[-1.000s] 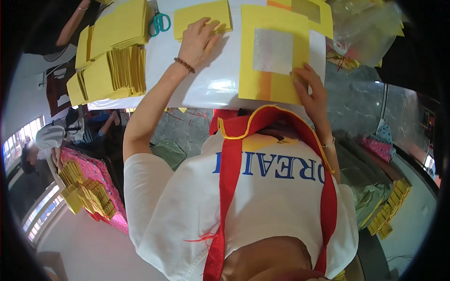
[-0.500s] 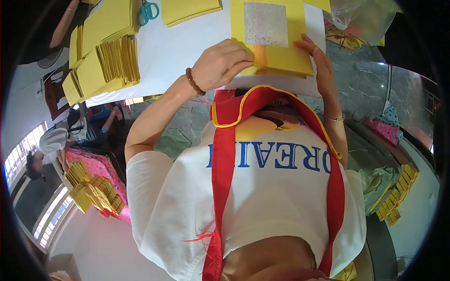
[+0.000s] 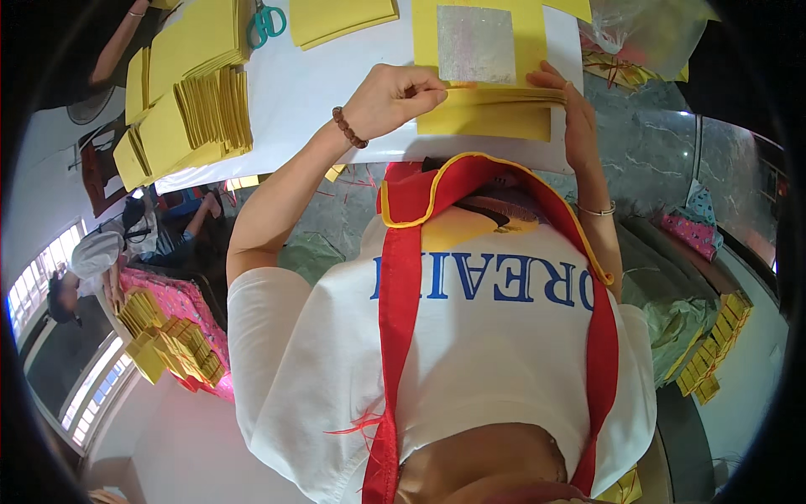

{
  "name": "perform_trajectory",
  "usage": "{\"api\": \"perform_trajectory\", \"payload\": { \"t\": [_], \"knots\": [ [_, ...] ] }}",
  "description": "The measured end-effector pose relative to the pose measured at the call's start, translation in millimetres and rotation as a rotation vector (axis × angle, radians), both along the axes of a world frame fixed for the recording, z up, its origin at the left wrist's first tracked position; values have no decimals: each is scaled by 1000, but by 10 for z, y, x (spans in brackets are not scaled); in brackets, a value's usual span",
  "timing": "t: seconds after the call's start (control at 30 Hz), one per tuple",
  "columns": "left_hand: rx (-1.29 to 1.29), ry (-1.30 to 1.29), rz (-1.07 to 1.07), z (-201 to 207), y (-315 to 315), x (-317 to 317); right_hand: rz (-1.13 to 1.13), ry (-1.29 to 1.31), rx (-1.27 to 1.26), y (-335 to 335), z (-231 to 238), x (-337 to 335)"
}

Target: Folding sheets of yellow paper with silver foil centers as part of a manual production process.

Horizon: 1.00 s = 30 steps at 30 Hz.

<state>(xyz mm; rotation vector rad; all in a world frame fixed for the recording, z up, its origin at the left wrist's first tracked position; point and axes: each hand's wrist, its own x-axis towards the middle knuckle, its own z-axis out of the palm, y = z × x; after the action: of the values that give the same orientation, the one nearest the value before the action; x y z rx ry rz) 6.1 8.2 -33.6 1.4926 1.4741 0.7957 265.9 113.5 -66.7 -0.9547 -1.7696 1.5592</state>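
A stack of yellow paper sheets (image 3: 487, 125) with a silver foil square (image 3: 477, 44) on top lies at the table's near edge. Its front edge is lifted and bent back toward the foil, and several layers show along the fold. My left hand (image 3: 393, 101) pinches the left end of this raised edge between thumb and fingers. At the right side my right hand (image 3: 578, 122) rests against the paper, fingers stretched out and thumb side along its edge. A flat yellow sheet shows beneath the raised part.
On the white table (image 3: 327, 92), bundles of folded yellow paper (image 3: 210, 105) stand at the left. Teal-handled scissors (image 3: 267, 25) and another yellow stack (image 3: 340, 18) lie farther back. A clear plastic bag (image 3: 651, 34) is at the right. Another person (image 3: 109, 252) bends at the far left.
The front edge of the yellow sheets has been raised and folded away from me. My left hand moved slightly up with it, while my right hand stayed at the side.
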Motion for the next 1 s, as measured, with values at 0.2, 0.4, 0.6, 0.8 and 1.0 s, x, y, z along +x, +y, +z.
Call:
{"api": "perform_trajectory", "payload": {
  "t": [0.2, 0.4, 0.6, 0.8, 1.0],
  "knots": [
    [-90, -74, 8, 28, 46, -11, 10, -19, 34, -2, -7, -6],
    [-140, -127, 2, 39, 87, -26, 9, -22, 28, 10, -20, 4],
    [-183, -181, 0, 23, 92, -37, 7, 6, 26, 19, -68, 18],
    [-184, -185, 18, -41, 95, -50, -25, 50, -22, -32, -113, 34],
    [192, -5, -166, 73, 55, -178, -39, 16, 20, 10, -164, 13]
  ]
}}
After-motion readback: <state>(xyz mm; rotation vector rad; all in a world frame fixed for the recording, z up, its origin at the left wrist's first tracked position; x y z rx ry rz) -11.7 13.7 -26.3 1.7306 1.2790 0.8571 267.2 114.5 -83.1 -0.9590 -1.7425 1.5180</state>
